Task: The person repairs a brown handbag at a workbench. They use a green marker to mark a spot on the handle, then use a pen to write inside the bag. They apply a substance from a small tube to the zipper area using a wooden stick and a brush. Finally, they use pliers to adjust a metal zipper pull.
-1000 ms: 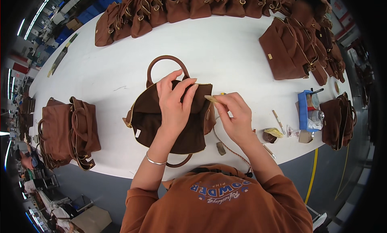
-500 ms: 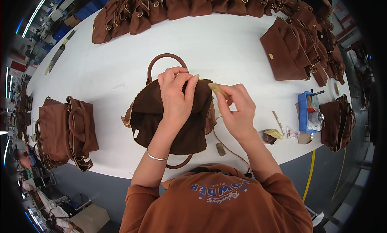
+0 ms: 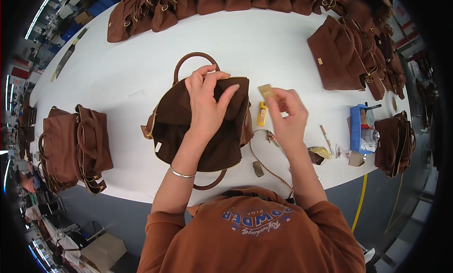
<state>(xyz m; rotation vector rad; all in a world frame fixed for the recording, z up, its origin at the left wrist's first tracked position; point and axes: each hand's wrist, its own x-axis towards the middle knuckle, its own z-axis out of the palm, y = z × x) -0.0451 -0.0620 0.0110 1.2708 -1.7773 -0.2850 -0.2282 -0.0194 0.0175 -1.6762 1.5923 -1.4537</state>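
L hand (image 3: 205,103) grips rim of brown handbag (image 3: 226,131) lying near ctr of white table (image 3: 132,70), R hand (image 3: 288,110) pinches small tan pad (image 3: 265,90) just off it, handles (image 3: 196,54) & zip (image 3: 239,77) on, mouth unclosed

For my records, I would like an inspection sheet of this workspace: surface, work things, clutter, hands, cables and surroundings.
Surface: white table, partly covered with bags.
Work things: open brown bag, dark lining showing; flat tan piece.
Clutter: yellow container, blue box holding small items.
Hands: left hand at the bag's zippered edge; right hand pinching the tan piece, apart from the bag.
Cables: thin cord right of the bag; electrical or not, cannot tell.
Surroundings: more brown bags along the far edge; grey floor.
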